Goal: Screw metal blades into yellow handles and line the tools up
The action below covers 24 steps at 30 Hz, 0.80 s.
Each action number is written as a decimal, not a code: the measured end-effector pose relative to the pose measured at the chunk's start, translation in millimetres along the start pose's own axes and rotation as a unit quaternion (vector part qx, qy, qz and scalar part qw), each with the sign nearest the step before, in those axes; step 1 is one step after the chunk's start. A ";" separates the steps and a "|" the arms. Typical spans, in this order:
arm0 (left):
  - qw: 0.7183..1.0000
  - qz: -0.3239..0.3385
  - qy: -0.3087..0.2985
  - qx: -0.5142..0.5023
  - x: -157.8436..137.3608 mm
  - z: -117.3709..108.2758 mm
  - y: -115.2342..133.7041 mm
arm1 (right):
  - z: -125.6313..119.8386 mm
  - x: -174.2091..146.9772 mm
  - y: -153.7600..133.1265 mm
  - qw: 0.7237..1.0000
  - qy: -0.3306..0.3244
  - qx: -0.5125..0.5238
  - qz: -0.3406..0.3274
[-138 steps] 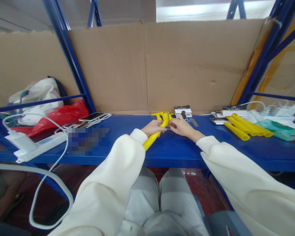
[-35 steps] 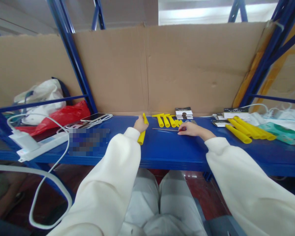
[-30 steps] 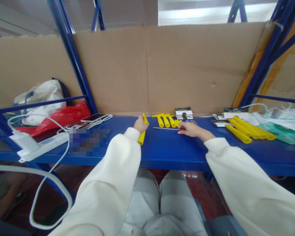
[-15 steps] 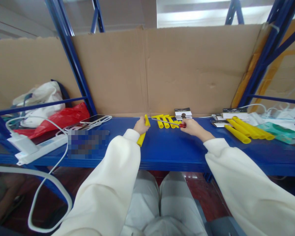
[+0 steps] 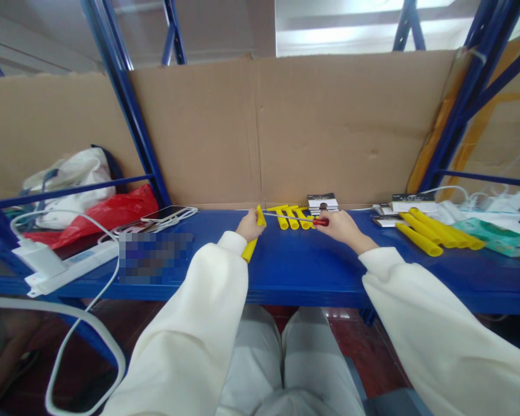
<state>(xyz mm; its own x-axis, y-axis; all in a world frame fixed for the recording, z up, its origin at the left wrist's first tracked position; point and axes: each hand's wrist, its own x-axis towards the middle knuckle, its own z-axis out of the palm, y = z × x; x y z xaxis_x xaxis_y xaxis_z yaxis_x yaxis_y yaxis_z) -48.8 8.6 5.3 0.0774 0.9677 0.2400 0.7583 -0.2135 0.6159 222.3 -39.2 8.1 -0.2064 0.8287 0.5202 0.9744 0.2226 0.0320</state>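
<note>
My left hand (image 5: 248, 225) is closed around a yellow tube (image 5: 250, 248), which stands tilted above the blue tabletop, its upper end leaning right. My right hand (image 5: 341, 227) grips the red handle of a screwdriver (image 5: 321, 222). The thin metal shaft runs left to the upper part of the held tube; whether its tip touches or enters the tube I cannot tell. Between the hands, further back, several yellow tubes (image 5: 292, 219) lie side by side. A small stack of black-and-white boxes (image 5: 323, 203) sits just behind my right hand.
More yellow tubes (image 5: 437, 231) lie at the right, beside flat boxes (image 5: 413, 202) and a green packet (image 5: 498, 237). On the left are a phone (image 5: 169, 213), a white power strip (image 5: 73, 268) with cables, and a red bag (image 5: 112, 214). Cardboard (image 5: 312, 127) walls the back.
The screwdriver has shifted slightly left, closer against the held tube, and its shaft lies a little flatter. My left hand keeps the tube in nearly the same place.
</note>
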 end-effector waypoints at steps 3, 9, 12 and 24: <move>1.000 0.010 0.003 0.006 -0.3 0.8 0.3 | 0.5 0.4 0.5 1.000 0.003 0.000 -0.002; 1.000 0.020 0.002 0.004 -1.8 1.1 1.6 | 1.9 0.8 1.6 1.000 0.000 -0.003 0.000; 1.000 0.026 0.002 0.001 -0.9 1.4 0.7 | 3.2 0.7 2.8 1.000 0.005 0.000 -0.001; 0.999 0.033 -0.012 -0.001 -0.9 2.5 -0.2 | 2.4 1.4 1.9 1.000 -0.017 0.007 0.014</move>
<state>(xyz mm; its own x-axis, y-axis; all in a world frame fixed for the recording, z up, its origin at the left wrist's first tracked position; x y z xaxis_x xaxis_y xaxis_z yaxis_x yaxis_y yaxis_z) -47.3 8.1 3.1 0.1429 0.9543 0.2624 0.7500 -0.2774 0.6004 223.7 -36.4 6.8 -0.1818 0.8520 0.4910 0.9785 0.2061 0.0047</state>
